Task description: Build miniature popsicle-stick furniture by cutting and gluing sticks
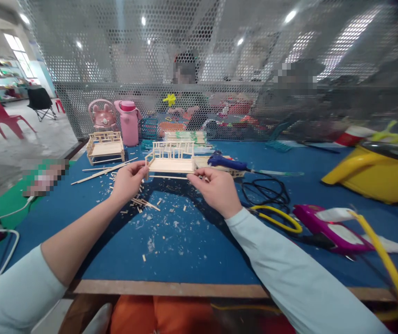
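Observation:
A small model bench made of pale wooden sticks (171, 165) is held up over the blue table, its railed back facing away from me. My left hand (129, 180) pinches its left end between thumb and fingers. At its lower right corner, my right hand (216, 185) is closed in a similar pinch. Behind the right hand lies a blue glue gun (228, 161), partly over another stick piece. A second stick bench (106, 147) stands at the back left. Loose sticks (106, 170) and short cut bits (145, 203) are scattered near my left hand.
A pink bottle (129, 125) stands by the perforated metal screen (240, 69), with people behind it. To the right are a coiled black cable (268, 192), a magenta device (334, 229) with a yellow cord, and a yellow container (376, 171). The table's front edge (171, 287) is near me.

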A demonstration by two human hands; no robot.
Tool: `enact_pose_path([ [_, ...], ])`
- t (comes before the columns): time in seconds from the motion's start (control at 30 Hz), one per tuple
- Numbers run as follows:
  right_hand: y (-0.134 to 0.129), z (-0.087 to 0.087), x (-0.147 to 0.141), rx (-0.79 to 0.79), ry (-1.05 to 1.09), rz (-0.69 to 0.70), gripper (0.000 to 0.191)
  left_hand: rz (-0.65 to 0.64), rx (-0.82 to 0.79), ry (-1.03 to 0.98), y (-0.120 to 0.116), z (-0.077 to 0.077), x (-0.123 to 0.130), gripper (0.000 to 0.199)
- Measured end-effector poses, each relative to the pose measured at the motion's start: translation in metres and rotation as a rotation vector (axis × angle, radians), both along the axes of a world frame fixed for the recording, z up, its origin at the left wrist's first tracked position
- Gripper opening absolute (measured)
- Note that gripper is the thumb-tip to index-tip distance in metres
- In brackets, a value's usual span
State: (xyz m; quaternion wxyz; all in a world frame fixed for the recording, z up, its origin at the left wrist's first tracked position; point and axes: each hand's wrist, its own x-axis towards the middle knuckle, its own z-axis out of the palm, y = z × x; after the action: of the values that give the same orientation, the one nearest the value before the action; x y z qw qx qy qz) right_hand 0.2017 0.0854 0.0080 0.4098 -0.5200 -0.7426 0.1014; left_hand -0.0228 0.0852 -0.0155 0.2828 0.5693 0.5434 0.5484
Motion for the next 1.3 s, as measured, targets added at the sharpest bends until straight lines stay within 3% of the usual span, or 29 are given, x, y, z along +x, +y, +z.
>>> enact_pose_path([
  [0.3,0.006,-0.006,0.000,-0.069,0.046,0.067,0.035,-0.002,-0.055,-0.118,0.021,-0.001,0.004,0.034],
  [0.4,0.001,-0.006,-0.003,-0.096,-0.033,0.113,0.030,-0.001,-0.067,-0.096,0.033,-0.009,0.003,0.034],
  [0.6,-0.024,-0.011,-0.020,-0.179,-0.307,0.330,0.017,0.036,-0.072,0.036,0.047,-0.023,0.001,0.028],
  [0.73,-0.032,-0.007,-0.023,-0.217,-0.426,0.424,0.015,0.071,-0.044,0.154,0.044,-0.017,0.003,0.032],
  [0.83,-0.027,0.008,-0.008,-0.313,-0.492,0.500,0.016,0.124,-0.030,0.275,0.025,-0.005,-0.002,0.036],
  [0.9,-0.020,0.018,0.006,-0.430,-0.538,0.427,0.021,0.095,-0.057,0.388,0.002,0.002,-0.003,0.025],
  [1.0,-0.008,0.021,0.022,-0.474,-0.578,0.173,0.026,-0.036,-0.094,0.548,-0.034,0.004,0.003,0.002],
  [1.07,-0.003,0.015,0.023,-0.437,-0.577,0.075,0.022,-0.091,-0.096,0.638,-0.051,0.002,0.013,0.016],
  [1.17,0.001,0.004,0.016,-0.388,-0.565,-0.006,0.017,-0.082,-0.090,0.904,-0.058,-0.003,0.030,0.040],
  [1.3,0.004,-0.004,0.010,-0.321,-0.539,-0.034,0.023,-0.048,-0.078,0.900,-0.045,-0.008,0.038,0.024],
])
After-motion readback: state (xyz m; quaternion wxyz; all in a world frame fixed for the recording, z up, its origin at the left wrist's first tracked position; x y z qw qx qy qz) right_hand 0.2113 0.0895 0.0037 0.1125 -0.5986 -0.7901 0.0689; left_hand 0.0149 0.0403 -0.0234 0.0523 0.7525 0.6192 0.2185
